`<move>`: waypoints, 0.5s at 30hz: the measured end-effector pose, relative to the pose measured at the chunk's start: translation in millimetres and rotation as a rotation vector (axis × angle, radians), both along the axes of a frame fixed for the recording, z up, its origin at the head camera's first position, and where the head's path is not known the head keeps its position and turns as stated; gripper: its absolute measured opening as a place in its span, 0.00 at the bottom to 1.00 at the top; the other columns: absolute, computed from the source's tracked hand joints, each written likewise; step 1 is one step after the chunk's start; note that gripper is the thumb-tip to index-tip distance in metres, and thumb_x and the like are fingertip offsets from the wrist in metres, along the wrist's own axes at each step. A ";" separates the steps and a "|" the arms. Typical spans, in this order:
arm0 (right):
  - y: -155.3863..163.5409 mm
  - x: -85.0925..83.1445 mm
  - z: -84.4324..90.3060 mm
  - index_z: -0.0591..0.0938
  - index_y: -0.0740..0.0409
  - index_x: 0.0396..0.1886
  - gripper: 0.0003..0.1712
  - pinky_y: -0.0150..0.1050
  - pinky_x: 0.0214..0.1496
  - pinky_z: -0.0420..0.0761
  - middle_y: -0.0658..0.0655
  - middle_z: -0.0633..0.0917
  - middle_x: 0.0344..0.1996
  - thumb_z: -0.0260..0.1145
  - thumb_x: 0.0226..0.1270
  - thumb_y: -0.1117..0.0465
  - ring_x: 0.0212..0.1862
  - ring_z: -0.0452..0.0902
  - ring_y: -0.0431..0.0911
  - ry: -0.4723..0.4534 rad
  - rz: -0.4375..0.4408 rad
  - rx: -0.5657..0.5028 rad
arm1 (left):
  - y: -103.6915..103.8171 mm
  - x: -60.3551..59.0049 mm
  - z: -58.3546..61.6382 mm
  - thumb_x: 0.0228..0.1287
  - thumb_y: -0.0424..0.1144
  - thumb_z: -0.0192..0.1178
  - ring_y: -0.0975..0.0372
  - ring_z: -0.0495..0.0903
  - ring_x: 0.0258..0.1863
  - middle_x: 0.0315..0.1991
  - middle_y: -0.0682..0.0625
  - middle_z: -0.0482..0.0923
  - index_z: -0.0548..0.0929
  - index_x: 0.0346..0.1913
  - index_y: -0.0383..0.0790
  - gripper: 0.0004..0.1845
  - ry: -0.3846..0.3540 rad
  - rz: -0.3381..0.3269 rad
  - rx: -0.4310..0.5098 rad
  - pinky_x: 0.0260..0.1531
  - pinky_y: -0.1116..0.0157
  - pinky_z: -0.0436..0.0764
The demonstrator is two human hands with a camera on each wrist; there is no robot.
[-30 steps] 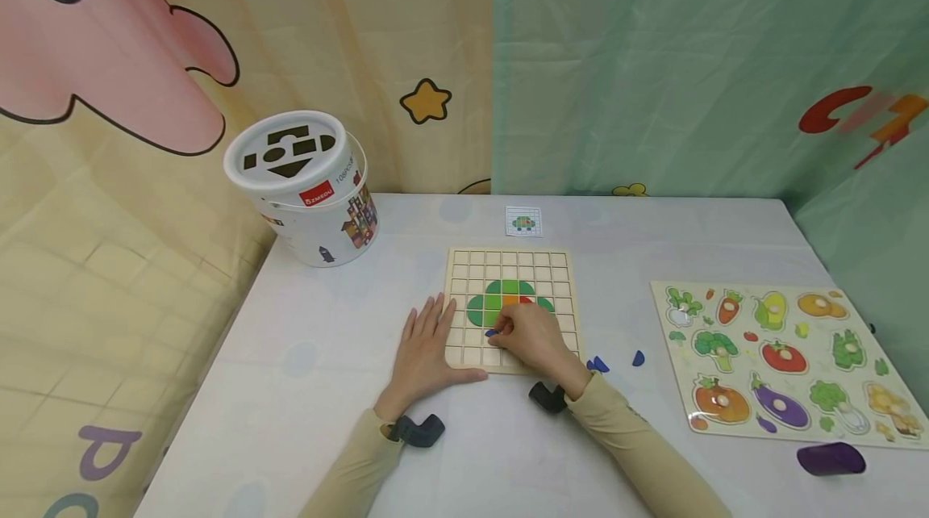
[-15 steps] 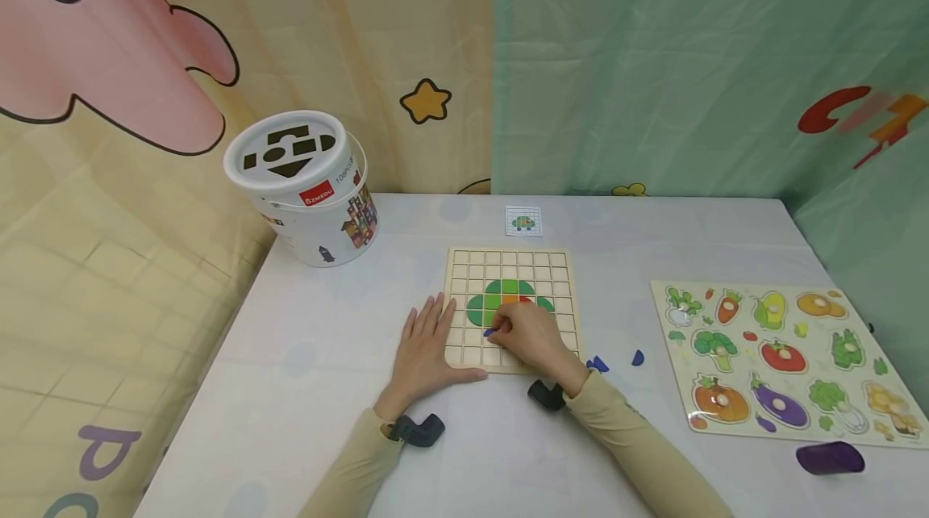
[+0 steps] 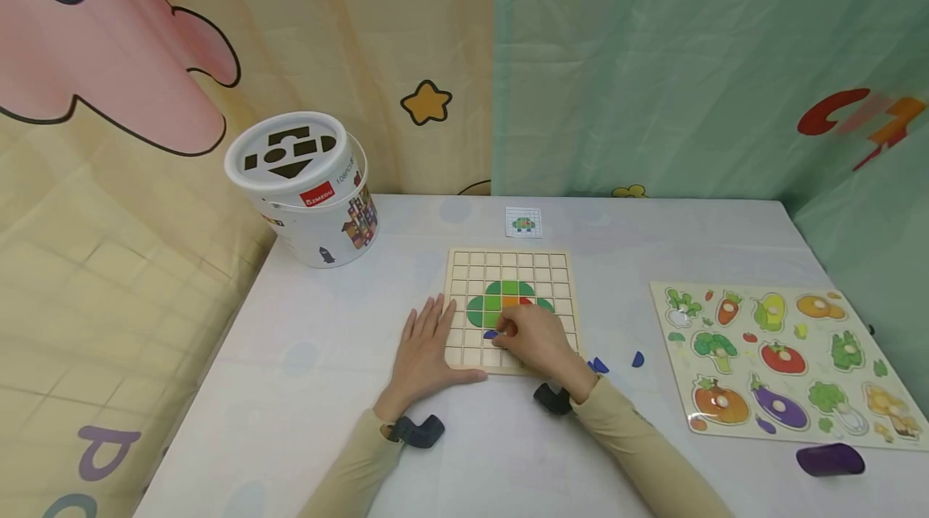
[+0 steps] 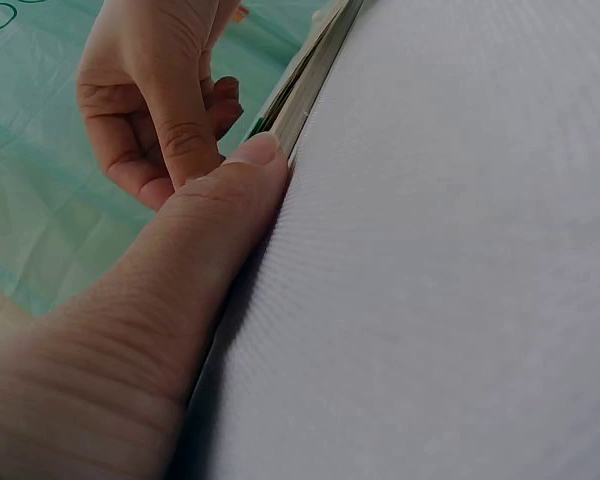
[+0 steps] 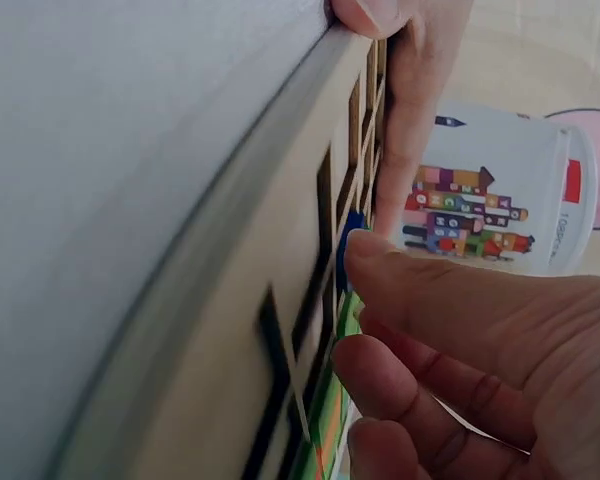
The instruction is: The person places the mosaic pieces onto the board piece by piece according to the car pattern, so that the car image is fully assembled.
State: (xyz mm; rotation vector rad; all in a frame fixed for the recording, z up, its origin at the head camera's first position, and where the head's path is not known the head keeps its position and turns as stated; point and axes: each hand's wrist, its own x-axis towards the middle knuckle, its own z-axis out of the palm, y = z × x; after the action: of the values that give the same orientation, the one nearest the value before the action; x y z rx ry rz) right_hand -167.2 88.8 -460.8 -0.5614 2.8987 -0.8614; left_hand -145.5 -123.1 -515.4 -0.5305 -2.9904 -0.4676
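Note:
A wooden grid board [image 3: 508, 264] lies on the white table, with green, orange and red pieces filling its middle cells. My left hand [image 3: 428, 344] rests flat on the board's lower left corner, its thumb [image 4: 220, 190] against the board's edge [image 4: 310, 80]. My right hand [image 3: 537, 340] is over the board's lower middle with curled fingers. Its fingertips pinch a small blue piece [image 3: 490, 334] at a cell just below the green shape. In the right wrist view one fingertip [image 5: 380, 255] touches the blue piece [image 5: 348, 235] at the board [image 5: 280, 300].
A white shape-sorter bucket [image 3: 297, 187] stands at the back left. A small pattern card [image 3: 523, 221] lies behind the board. Two loose blue pieces [image 3: 597, 365] lie right of it, a vegetable peg puzzle [image 3: 784, 361] farther right, a purple object [image 3: 831, 459] near the front edge.
My right hand has eased slightly to the right and the blue piece sits a little lower against the board. My left hand has stayed put.

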 end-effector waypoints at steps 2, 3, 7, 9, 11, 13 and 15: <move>6.9 1.8 2.8 0.84 0.51 0.25 0.07 0.34 0.20 0.67 0.42 0.72 0.15 0.75 0.52 0.57 0.19 0.66 0.39 0.004 -0.016 -0.002 | 0.1 0.1 0.3 0.38 0.80 0.56 0.53 0.40 0.73 0.75 0.42 0.45 0.51 0.75 0.40 0.66 0.004 -0.001 -0.001 0.69 0.53 0.38; 11.4 2.7 3.8 0.84 0.51 0.25 0.07 0.34 0.20 0.67 0.42 0.72 0.15 0.75 0.53 0.57 0.19 0.66 0.39 0.006 -0.025 -0.005 | 0.1 0.2 0.6 0.38 0.80 0.56 0.53 0.40 0.73 0.74 0.42 0.45 0.51 0.75 0.40 0.66 0.006 -0.001 -0.002 0.69 0.53 0.38; 34.5 7.1 9.3 0.83 0.51 0.24 0.07 0.35 0.21 0.66 0.42 0.73 0.16 0.74 0.54 0.58 0.20 0.67 0.39 0.019 -0.073 -0.016 | 0.9 -0.1 -0.1 0.38 0.80 0.57 0.53 0.40 0.73 0.74 0.42 0.46 0.51 0.75 0.40 0.66 0.013 -0.007 -0.003 0.69 0.53 0.38; 48.1 8.9 11.5 0.83 0.50 0.25 0.06 0.35 0.20 0.67 0.43 0.74 0.16 0.73 0.55 0.57 0.19 0.67 0.39 0.022 -0.090 -0.021 | 0.9 -0.2 -0.6 0.38 0.79 0.58 0.53 0.40 0.73 0.74 0.43 0.46 0.51 0.75 0.40 0.66 0.011 -0.005 -0.001 0.69 0.53 0.38; 62.7 10.8 13.0 0.83 0.51 0.25 0.06 0.35 0.19 0.66 0.43 0.75 0.17 0.72 0.57 0.57 0.18 0.66 0.40 0.031 -0.104 -0.030 | 0.8 -0.3 -1.1 0.38 0.79 0.58 0.53 0.39 0.73 0.74 0.43 0.46 0.50 0.75 0.40 0.66 0.010 -0.003 0.001 0.69 0.54 0.37; 77.4 12.5 12.9 0.84 0.51 0.26 0.06 0.35 0.17 0.66 0.44 0.76 0.17 0.71 0.58 0.57 0.17 0.65 0.39 0.033 -0.120 -0.033 | 0.7 -0.3 -0.7 0.38 0.78 0.58 0.53 0.39 0.73 0.74 0.43 0.46 0.50 0.75 0.39 0.66 0.006 -0.002 0.005 0.69 0.54 0.37; 90.9 14.8 12.1 0.84 0.52 0.27 0.05 0.35 0.16 0.66 0.44 0.76 0.18 0.71 0.59 0.57 0.16 0.66 0.39 0.034 -0.136 -0.028 | 0.8 -0.3 -0.4 0.38 0.78 0.59 0.53 0.39 0.73 0.74 0.43 0.46 0.50 0.75 0.39 0.66 0.006 -0.002 0.004 0.69 0.54 0.36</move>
State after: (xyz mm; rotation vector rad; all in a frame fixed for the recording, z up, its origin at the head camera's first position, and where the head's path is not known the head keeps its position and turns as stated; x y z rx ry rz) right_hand -152.4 179.7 -448.7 -0.3881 2.9885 -0.9182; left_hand -145.8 -122.3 -515.8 -0.5340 -2.9824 -0.4717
